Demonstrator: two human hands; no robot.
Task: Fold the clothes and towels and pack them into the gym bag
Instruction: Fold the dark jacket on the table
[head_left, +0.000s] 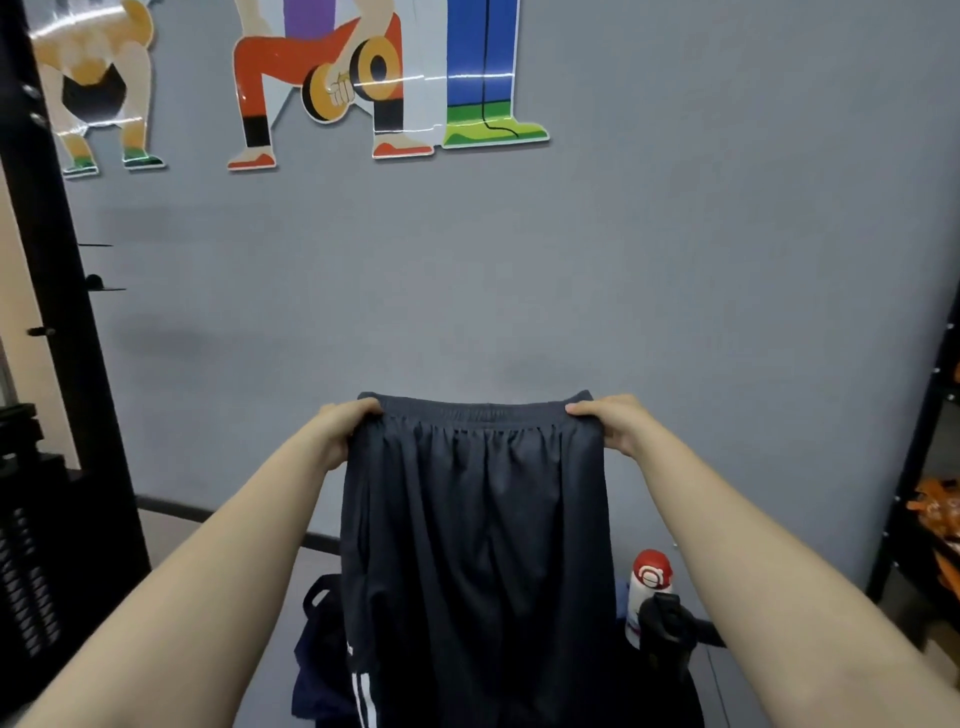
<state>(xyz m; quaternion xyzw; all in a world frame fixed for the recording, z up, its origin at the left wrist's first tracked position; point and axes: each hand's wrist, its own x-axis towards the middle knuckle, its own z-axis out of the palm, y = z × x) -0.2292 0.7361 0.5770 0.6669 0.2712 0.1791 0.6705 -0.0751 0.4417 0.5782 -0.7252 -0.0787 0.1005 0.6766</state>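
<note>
Gripping shorts (475, 545) waistband: left hand (340, 431), right hand (615, 423); hem cut off.

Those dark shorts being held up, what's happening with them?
A person is holding a pair of dark shorts up by the waistband, left hand pinching one corner and right hand the other. They hang unfolded. Below, a red-capped bottle stands and something dark blue lies, partly hidden.

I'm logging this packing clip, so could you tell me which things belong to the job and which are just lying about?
Job: dark shorts, held up by the left hand and right hand; dark blue bag below.

Lying about: red-capped bottle, wall stickers.
</note>
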